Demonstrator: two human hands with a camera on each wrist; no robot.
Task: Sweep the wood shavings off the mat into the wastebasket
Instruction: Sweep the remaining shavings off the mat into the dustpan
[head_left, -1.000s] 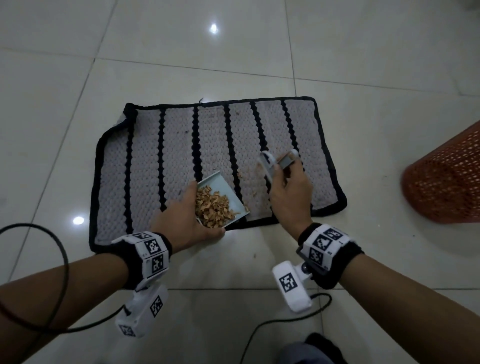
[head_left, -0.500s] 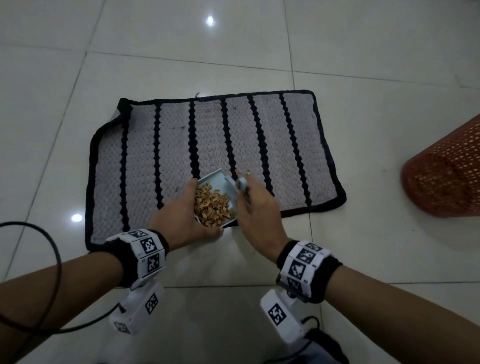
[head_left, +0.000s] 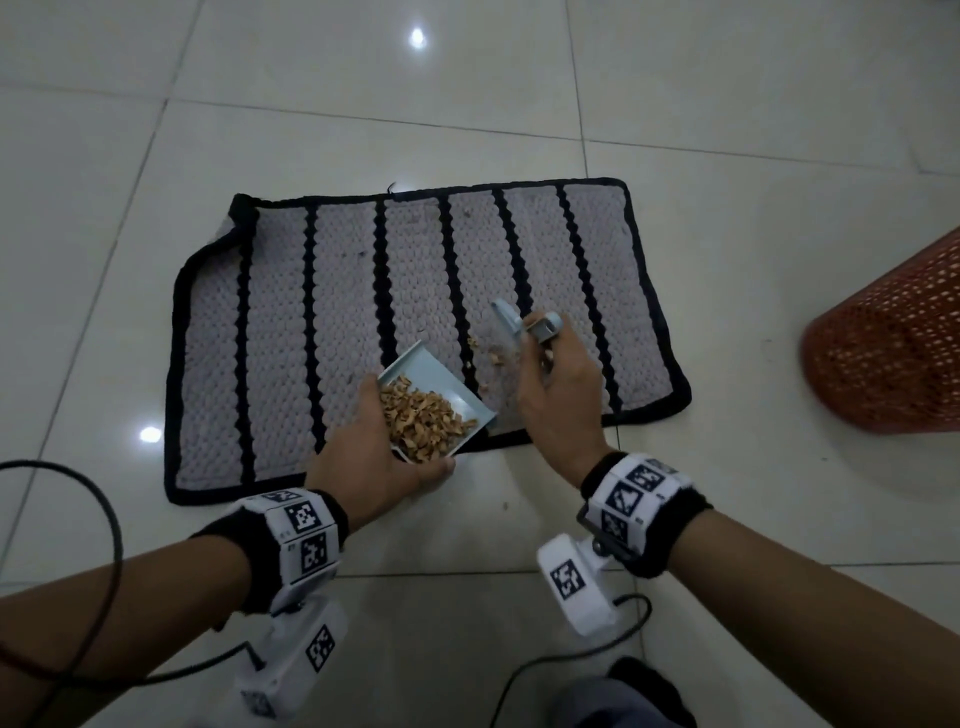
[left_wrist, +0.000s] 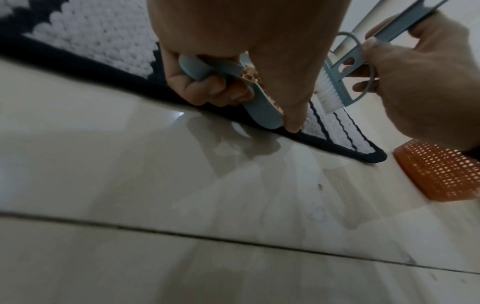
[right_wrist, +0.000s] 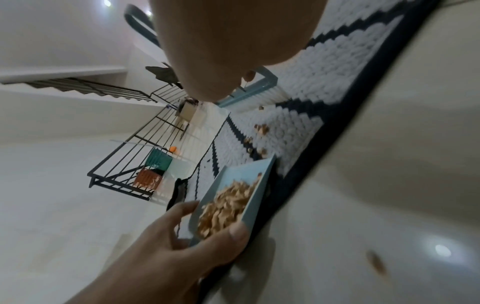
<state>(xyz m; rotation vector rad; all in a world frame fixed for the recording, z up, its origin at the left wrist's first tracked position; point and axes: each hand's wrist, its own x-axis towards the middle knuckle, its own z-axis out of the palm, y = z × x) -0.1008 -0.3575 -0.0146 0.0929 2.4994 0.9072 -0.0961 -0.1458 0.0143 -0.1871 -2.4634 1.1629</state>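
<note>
The right hand (head_left: 558, 384) is curled round the handle of a small pale-blue plastic hand brush with white bristles (left_wrist: 335, 86), holding it raised just above the near right part of the grey knitted mat with black stripes and black border (head_left: 291, 332). Between the brush and the pan a few loose tan wood shavings (head_left: 493, 358) lie scattered on the mat. The left hand (head_left: 374, 462) grips the short handle of a small pale-blue plastic dustpan (head_left: 431, 374), thumb along one side and fingers wrapped beneath; the pan's open lip rests on the mat close to its near edge, and a heap of shavings already sits inside it.

The orange perforated plastic wastebasket (head_left: 893, 353) lies tilted on the tiled floor (head_left: 156, 130), well apart from the mat's right edge.

By my reading the sweeping is largely done: most of the shavings are gathered in the pan, and the rest of the mat looks nearly free of them. What remains is brushing in the last few pieces and then carrying the pan across to the wastebasket and tipping it, which has not begun.
</note>
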